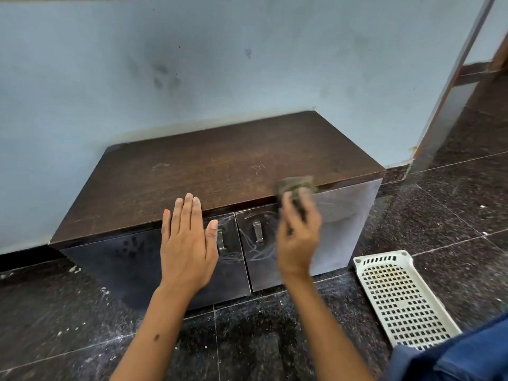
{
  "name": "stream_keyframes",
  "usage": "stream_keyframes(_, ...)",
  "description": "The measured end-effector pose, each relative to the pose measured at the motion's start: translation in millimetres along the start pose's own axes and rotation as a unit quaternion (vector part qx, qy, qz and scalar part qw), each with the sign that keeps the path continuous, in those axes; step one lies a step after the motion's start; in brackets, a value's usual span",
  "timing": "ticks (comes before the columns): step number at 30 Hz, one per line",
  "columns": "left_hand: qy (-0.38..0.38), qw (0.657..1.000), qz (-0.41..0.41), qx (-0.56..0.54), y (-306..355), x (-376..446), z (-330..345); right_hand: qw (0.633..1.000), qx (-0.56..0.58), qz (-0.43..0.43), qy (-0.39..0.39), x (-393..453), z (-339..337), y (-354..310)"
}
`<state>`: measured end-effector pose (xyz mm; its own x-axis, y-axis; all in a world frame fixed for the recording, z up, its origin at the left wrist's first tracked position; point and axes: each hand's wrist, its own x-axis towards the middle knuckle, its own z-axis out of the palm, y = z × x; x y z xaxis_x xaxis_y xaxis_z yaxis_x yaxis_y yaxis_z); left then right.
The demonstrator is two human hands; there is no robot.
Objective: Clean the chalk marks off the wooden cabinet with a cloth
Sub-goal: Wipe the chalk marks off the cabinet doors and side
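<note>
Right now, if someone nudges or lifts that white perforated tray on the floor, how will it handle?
The white tray looks like thin perforated plastic, so probably light for its size and somewhat flexible. It lies flat and low, so tipping seems unlikely. On the polished floor it would likely slide easily when pushed.

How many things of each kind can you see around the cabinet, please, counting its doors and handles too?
Cabinet: 1
Cabinet doors: 2
Metal handles: 2
Cloth, gripped in the right hand: 1
White perforated basket on the floor: 1
Hands, with the left hand flat: 2
Total: 9
</note>
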<state>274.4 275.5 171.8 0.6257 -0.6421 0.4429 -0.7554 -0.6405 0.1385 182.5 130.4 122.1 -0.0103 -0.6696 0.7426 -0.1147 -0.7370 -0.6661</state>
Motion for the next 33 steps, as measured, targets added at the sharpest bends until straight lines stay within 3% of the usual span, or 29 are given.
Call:
stream_keyframes(3, 0.001, 1.000, -0.007, -0.010, 3.3, -0.9, 0.0, 0.988, 0.002, -0.120, -0.097, -20.3, 9.5, -18.9)
stream_keyframes(5, 0.000, 1.000, 0.010, -0.012, 5.4, -1.9, 0.1, 0.984, 0.006, -0.132, -0.121, -13.4, 3.3, -10.8)
stream_keyframes(7, -0.005, 0.999, 0.034, -0.013, 8.2, -3.3, 1.2, 0.991, 0.008, -0.095, -0.099, 2.1, -11.2, 7.1)
stream_keyframes(12, -0.013, 0.999, 0.043, -0.026, 8.0, -1.3, 1.1, 0.996, -0.041, 0.060, 0.051, 54.0, -46.1, 59.7)
stream_keyframes(16, -0.015, 0.999, 0.030, -0.027, 11.8, -2.0, -0.4, 0.995, -0.023, 0.081, 0.050, 35.8, -29.1, 40.6)
stream_keyframes(22, -0.018, 0.999, 0.028, -0.043, 10.2, -2.4, -0.7, 0.992, 0.006, -0.088, -0.095, -10.7, -1.7, 2.2)
stream_keyframes(25, -0.024, 0.998, 0.026, -0.061, 7.8, -2.1, -2.1, 0.997, 0.012, -0.039, -0.058, 12.4, -19.8, 23.3)
stream_keyframes(29, -0.029, 0.997, 0.021, -0.073, 9.4, -0.8, -3.6, 0.991, -0.060, 0.101, 0.063, 69.3, -54.9, 68.3)
stream_keyframes(33, -0.029, 0.996, 0.010, -0.082, 13.0, -0.5, -3.6, 0.989, -0.034, 0.129, 0.065, 67.9, -49.1, 63.2)
